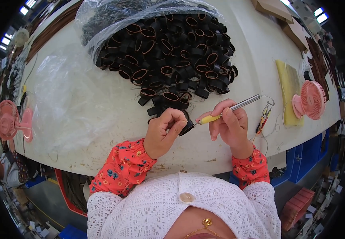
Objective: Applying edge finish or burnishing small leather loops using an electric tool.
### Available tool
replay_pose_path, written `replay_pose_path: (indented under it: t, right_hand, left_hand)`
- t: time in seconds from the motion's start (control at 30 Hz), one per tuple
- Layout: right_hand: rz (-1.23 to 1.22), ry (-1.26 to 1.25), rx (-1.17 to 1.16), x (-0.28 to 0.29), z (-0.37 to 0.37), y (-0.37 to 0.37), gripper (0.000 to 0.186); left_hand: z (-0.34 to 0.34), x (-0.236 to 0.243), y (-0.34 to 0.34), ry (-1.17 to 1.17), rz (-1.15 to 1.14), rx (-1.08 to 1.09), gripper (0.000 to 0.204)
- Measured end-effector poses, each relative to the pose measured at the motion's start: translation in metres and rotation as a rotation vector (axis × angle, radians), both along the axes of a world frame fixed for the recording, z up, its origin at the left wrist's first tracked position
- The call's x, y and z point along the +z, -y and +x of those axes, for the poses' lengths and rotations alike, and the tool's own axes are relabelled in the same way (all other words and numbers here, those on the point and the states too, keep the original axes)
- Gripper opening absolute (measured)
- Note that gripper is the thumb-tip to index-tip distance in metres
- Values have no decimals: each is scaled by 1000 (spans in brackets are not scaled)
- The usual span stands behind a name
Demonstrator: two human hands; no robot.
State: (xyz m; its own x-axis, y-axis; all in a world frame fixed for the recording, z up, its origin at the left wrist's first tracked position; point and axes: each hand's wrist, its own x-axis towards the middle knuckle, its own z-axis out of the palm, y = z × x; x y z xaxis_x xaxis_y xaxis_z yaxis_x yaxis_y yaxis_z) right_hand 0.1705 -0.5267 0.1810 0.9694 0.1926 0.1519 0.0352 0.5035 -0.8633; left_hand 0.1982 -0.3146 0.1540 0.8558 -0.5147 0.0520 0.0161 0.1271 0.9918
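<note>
Black loop [187, 128] sits at the near edge of the pile of black loops [172, 59], between the two hands. The left hand [162, 133] pinches it with thumb and fingertips; the right hand [232, 125], apart from the left, grips a yellow-and-silver pen-like tool [240, 105]. The left hand is nearer the loop, while the tool's long axis slants from the loop's right side away to the right of the pile; whether its tip enters the loop I cannot tell. Right of the pile lie small snips [263, 119]. Over the pile's far side, a clear plastic bag [94, 26] covers more dark loops. Below and left of the pile, a red crate [63, 193] holds dark strips.
</note>
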Motion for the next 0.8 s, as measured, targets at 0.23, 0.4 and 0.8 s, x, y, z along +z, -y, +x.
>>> replay_pose_path:
  t: [0.23, 0.4, 0.8]
  right_hand:
    - [-128, 55, 2, -8, -1, -7, 25]
    - [-161, -5, 2, -7, -2, -6, 26]
    - [-175, -54, 12, -7, -2, -7, 25]
  left_hand:
    - [0, -1, -1, 83, 70, 7, 8]
    - [0, -1, 0, 98, 75, 9, 8]
    - [-1, -2, 0, 82, 73, 9, 7]
